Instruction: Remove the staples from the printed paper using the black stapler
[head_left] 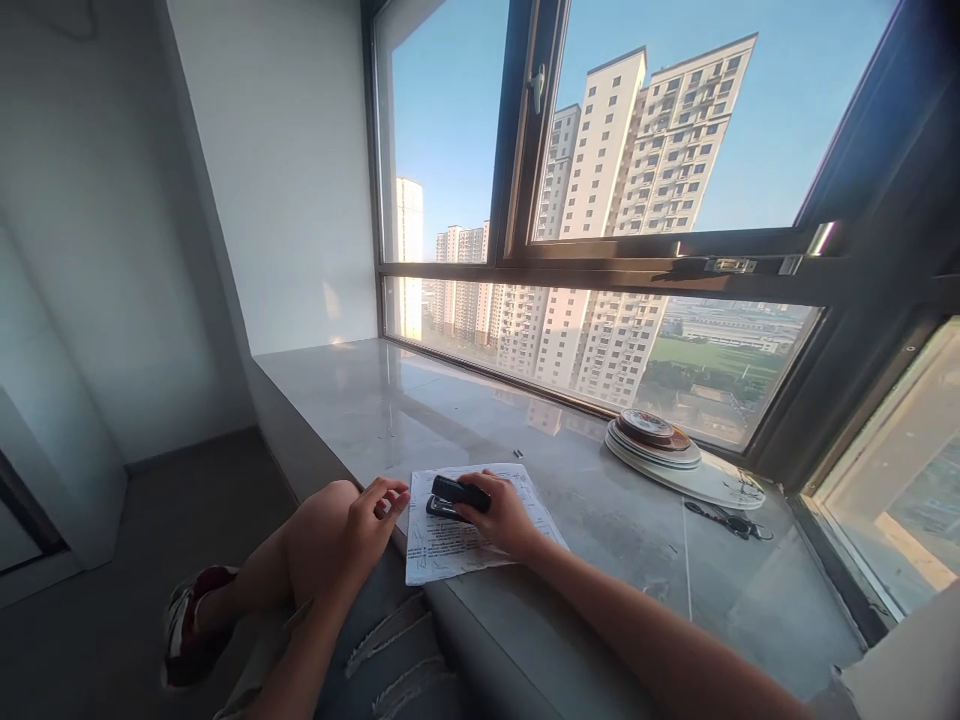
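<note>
A black stapler (450, 497) is in my right hand (501, 512), whose fingers wrap round its rear end. Its jaws point left and stand apart. Below it lie printed sheets of paper (442, 556), flat on the grey stone sill. My left hand (377, 507) is by the left edge of the paper, above my knee, with its fingers loosely bent and nothing seen in them. A tiny metallic piece (518, 454), too small to name for sure, rests on the sill just beyond the paper.
A stack of plates and round boards (656, 445) stands on the sill (337, 385) at the right, by the window. Dark-framed glasses or a similar item (727, 522) lie in front of it. The window frame (637, 250) borders the sill. My shoe (196, 615) shows lower left.
</note>
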